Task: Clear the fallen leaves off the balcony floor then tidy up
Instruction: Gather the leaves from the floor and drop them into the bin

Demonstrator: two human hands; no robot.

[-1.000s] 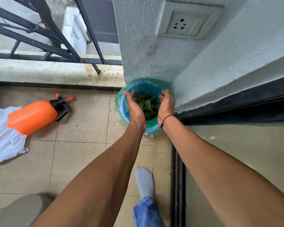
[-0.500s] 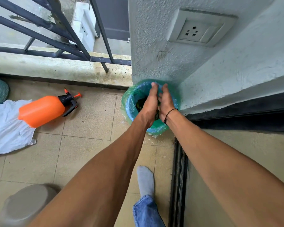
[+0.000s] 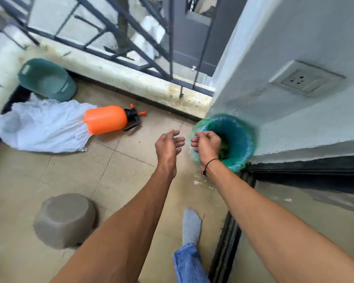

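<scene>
Balcony floor [image 3: 119, 176]: beige tiles filled the lower left and middle of the frame, with a railing and low kerb across the top; no loose leaves showed on the visible tiles.
Left hand [image 3: 168, 146]: it hung at centre frame with fingers loosely spread and nothing in them.
Right hand [image 3: 205, 147]: fingers were loosely curled, just over the near rim of the bin, and no leaf was visible in them (the palm side was turned away, so a scrap tucked inside could not be ruled out).
Bin [image 3: 244, 139]: right of centre, lined with a green bag and pressed into the wall corner.
Leaves [image 3: 223, 150]: a dark green clump sat low inside the bin, partly hidden by the right wrist.
Risk, bin: a wrist catching the loose liner would likely tip it or drag the bag, spilling the leaves.
Spray bottle [image 3: 105, 119]: orange, lying on its side left of centre, its base on the white cloth [image 3: 43, 129]; it could probably leak if left so.
Risk, footing: an upturned grey bowl [image 3: 64, 220] lay at lower left, near the socked foot [image 3: 190, 226], and a green basket [image 3: 47, 79] at upper left; stepping back blind might mean a trip.
</scene>
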